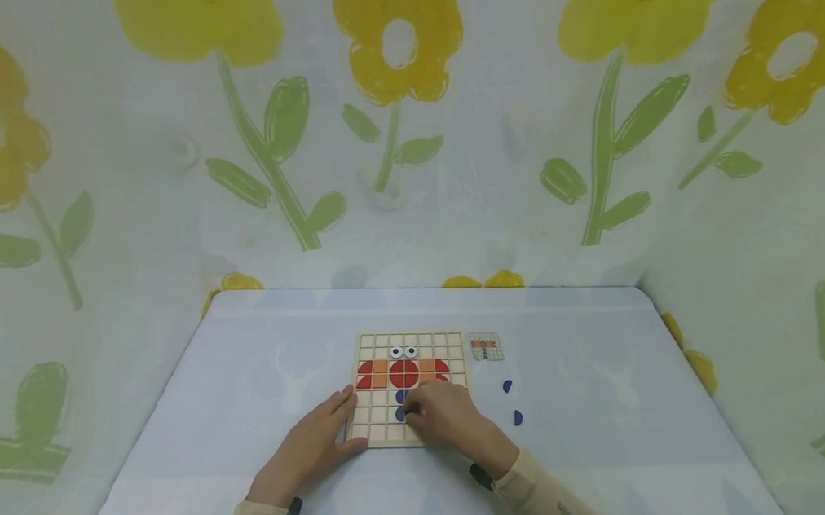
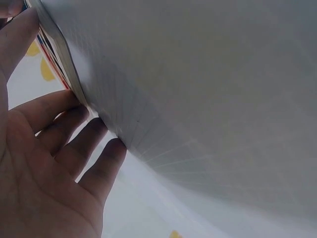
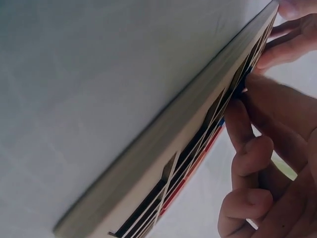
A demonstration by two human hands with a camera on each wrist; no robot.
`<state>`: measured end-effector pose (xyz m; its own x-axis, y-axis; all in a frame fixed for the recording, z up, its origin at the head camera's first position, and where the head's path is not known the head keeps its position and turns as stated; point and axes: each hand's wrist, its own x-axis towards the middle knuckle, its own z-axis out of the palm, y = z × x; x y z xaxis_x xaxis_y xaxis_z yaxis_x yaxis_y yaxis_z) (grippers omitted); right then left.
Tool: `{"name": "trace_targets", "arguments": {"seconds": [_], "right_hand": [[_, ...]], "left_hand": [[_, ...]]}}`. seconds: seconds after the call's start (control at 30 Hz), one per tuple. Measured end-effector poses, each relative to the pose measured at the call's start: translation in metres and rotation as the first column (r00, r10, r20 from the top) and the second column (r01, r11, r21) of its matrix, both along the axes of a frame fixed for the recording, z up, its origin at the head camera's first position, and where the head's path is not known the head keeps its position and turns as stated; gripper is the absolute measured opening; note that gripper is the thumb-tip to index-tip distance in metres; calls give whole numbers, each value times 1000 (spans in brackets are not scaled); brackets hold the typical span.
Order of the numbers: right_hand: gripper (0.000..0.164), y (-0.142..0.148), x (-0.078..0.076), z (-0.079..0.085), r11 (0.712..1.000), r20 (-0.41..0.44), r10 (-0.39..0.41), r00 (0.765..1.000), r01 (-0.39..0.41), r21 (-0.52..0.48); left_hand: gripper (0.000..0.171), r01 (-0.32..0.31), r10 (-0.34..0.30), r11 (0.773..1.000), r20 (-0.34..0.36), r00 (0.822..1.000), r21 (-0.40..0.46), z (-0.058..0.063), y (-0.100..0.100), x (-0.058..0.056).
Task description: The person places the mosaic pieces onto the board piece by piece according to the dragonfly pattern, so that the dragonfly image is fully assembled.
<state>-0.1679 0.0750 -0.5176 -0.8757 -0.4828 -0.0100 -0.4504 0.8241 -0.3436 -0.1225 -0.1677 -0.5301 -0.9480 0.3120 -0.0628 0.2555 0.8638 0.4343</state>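
Note:
A wooden grid board [image 1: 376, 433] lies on the table, with red quarter pieces, orange squares [image 1: 380, 380] and two eye discs [image 1: 403, 351] in its cells. My left hand [image 1: 311, 446] rests at the board's left edge, fingers extended, thumb by the near left corner. Over the lower middle cells, my right hand [image 1: 450, 419] pinches a dark blue piece [image 3: 240, 89] between thumb and index finger, against the board's face. The fingers hide most of its shape. Beside them, blue pieces [image 1: 399, 396] show in the middle cells below the red circle [image 1: 404, 373].
Right of the board lie two loose blue semicircle-like pieces, an upper one [image 1: 508, 386] and a lower one [image 1: 518, 417]. A small pattern card [image 1: 486, 346] sits by the board's upper right corner. Flower-printed fabric [image 1: 403, 152] rises behind the pale table [image 1: 281, 359].

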Motion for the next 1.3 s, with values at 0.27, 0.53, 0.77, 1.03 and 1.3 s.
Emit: {"name": "trace_targets", "arguments": {"seconds": [0.27,0.53,0.77,1.03,1.3], "right_hand": [[10,1,0,2,1000,-30,17,999,-17,-10],[12,1,1,2,999,-36,28,999,-28,-14],[17,10,2,6,1000,-30,8,1000,-8,-22],[21,41,-1,14,994,-72,-83,994,78,-78],[25,84,-10,13,978,-162,-194,968,177,-110]], "left_hand": [[82,1,-1,1000,-2,1000,-5,2,1,-2],[83,-3,3,1000,7,1000,-3,3,2,-2],[84,-13,13,1000,16,1000,-9,2,3,-1],[84,-7,7,1000,22,1000,-12,1,3,0],[83,5,-5,1000,2,1000,-18,-3,3,-1]]}}
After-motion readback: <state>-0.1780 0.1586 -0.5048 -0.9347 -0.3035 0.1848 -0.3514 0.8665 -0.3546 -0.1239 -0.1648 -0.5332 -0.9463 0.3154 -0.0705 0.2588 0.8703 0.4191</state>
